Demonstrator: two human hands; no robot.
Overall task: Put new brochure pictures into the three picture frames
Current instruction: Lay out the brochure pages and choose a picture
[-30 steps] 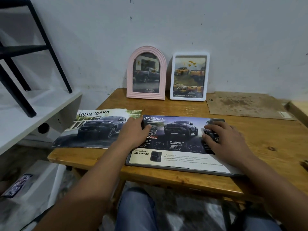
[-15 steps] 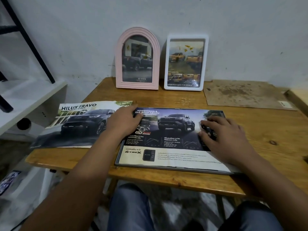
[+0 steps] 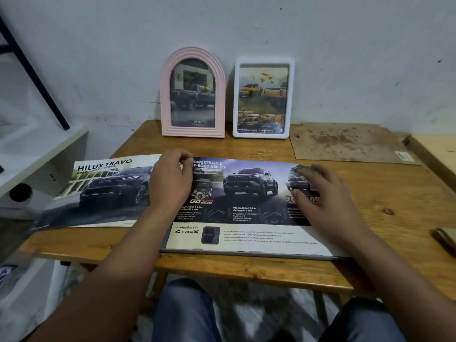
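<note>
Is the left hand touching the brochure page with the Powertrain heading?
Touching. The head view shows the left hand pinching the top left corner of the brochure page, thumb and fingers meeting at its edge.

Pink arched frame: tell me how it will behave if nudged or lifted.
The pink arched frame stands upright on a narrow base against the wall, so a push would probably tip it. Its reflective front suggests a glazed, possibly breakable pane. It looks rigid and likely light.
</note>
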